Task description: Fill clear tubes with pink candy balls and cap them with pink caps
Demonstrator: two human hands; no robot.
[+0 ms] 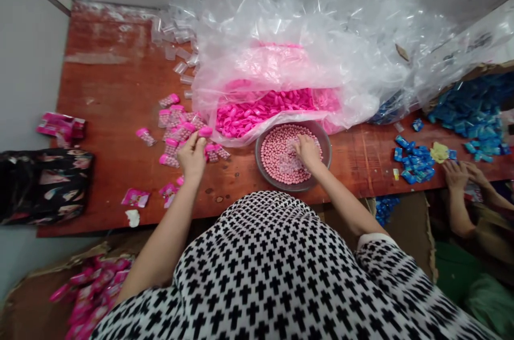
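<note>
My left hand (191, 157) pinches a bright pink plastic cap (205, 131) between thumb and fingertips, above the table. Just beyond it lie several small clear bottles with pink caps (176, 116), filled with pink beads. My right hand (309, 152) reaches into a round grey bowl (259, 164) of pink bead-like candies (273, 150). Its fingers close around a small clear plastic bottle (292, 145), partly hidden by them. More clear bottles (287, 164) rest on the candies below. Behind the bowl, an opened plastic bag (241, 139) holds many loose pink caps (265, 107).
Loose clear bottles (180, 68) lie at the back left. Pink wrapped packs (135, 198) and a black floral bag (60, 184) are on the left. At right, a co-worker's hands (458, 174) are near blue packs (417, 163). A carton (28, 297) of pink packs stands below.
</note>
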